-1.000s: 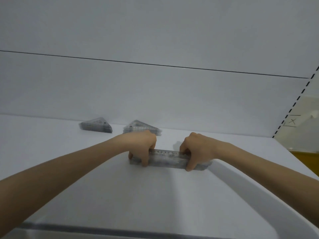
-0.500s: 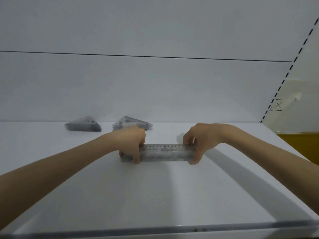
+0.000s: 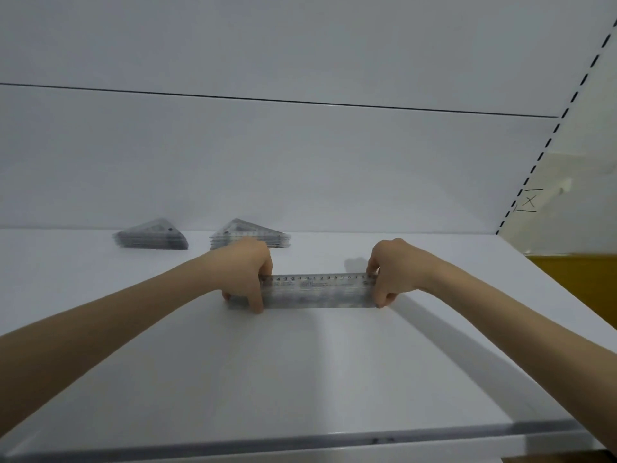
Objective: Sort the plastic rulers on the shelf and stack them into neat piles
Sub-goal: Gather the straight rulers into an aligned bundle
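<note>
A stack of clear straight rulers [image 3: 317,292] lies across the middle of the white shelf [image 3: 300,379], its long side facing me. My left hand [image 3: 248,272] grips the stack's left end, thumb in front and fingers behind. My right hand [image 3: 389,270] grips the right end the same way. Behind my left hand, near the back wall, sit two piles of clear triangular rulers: one pile [image 3: 152,235] at the left and another pile [image 3: 248,233] partly hidden by my left hand.
The shelf's back wall [image 3: 300,168] rises just behind the triangle piles. A grey front lip [image 3: 300,442] runs along the near edge. At the right the shelf ends at a slotted upright [image 3: 547,145], with a yellow surface [image 3: 574,282] beyond.
The view has levelled and shifted. The ruler stack now lies straight across the shelf, and my right hand has slid out to its right end.
</note>
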